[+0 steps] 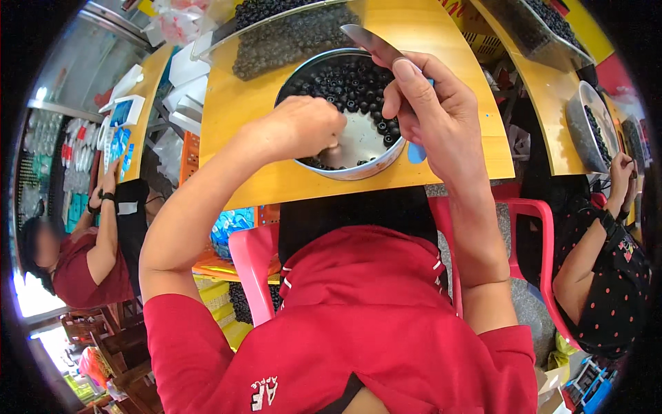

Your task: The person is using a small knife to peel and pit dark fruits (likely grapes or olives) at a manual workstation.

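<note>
A: In the head view, where is the person's left hand [307, 127]?
B: Over the left side of a round tin [369, 168], with its fingers curled down. The fingertips are partly hidden, so one cannot tell whether they pinch anything.
A: And the right hand [441, 114]?
B: It is closed around a knife [372, 43], thumb along the metal, above the tin's right rim. The blade points up and to the left.
A: What does the tin hold?
B: Small round black pieces [355, 79], heaped toward the far side; part of the metal bottom shows near the front.
A: Where does it stand?
B: At the near edge of a yellow wooden surface [224, 103]. Behind it is a clear bin [321, 27] with more dark pieces.
A: Anyone nearby?
B: One co-worker [607, 297] at the right and another [89, 269] at the left.
</note>
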`<state>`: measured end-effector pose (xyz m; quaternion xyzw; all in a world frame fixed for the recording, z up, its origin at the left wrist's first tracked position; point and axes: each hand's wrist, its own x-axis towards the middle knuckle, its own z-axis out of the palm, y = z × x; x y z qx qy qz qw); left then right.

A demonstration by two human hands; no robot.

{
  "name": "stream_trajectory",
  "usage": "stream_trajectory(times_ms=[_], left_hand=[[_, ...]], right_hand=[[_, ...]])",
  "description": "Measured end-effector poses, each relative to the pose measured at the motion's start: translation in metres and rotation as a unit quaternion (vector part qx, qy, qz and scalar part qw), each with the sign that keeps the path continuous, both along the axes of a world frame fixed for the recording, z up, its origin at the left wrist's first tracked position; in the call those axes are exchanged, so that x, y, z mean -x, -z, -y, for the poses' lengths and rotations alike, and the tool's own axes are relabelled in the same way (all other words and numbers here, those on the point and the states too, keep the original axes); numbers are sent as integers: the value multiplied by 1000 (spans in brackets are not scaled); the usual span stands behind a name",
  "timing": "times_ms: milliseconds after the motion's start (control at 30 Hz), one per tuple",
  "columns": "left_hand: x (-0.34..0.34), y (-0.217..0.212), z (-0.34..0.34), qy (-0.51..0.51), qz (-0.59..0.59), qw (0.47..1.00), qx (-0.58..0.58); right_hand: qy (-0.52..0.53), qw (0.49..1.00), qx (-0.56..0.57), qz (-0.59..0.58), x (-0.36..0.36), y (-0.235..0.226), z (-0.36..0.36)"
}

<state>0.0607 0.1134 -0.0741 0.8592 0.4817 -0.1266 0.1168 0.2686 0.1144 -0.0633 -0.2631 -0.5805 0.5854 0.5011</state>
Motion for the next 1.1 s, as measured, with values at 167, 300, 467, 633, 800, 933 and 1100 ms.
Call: stream_trajectory(times_ms=[167, 300, 467, 633, 800, 933, 1100], left_hand=[[17, -19, -8, 24, 45, 999, 18], [9, -16, -6, 47, -47, 997, 47], [-2, -12, -3, 24, -24, 997, 63], [2, -7, -2, 25, 73, 996, 39], [-7, -5, -2, 3, 78, 995, 61], [-6, 0, -4, -15, 176, 984, 22], [-5, -4, 3, -139, 489, 861, 30]], right_hand=[[-1, 1000, -2, 4, 0, -1, 0], [1, 1000, -2, 5, 0, 0, 0], [5, 1000, -10, 8, -2, 0, -1], [5, 1000, -11, 9, 0, 0, -1], [7, 1000, -11, 11, 1, 2, -1], [1, 1000, 18, -7, 1, 1, -2], [14, 999, 41, -22, 3, 4, -3]])
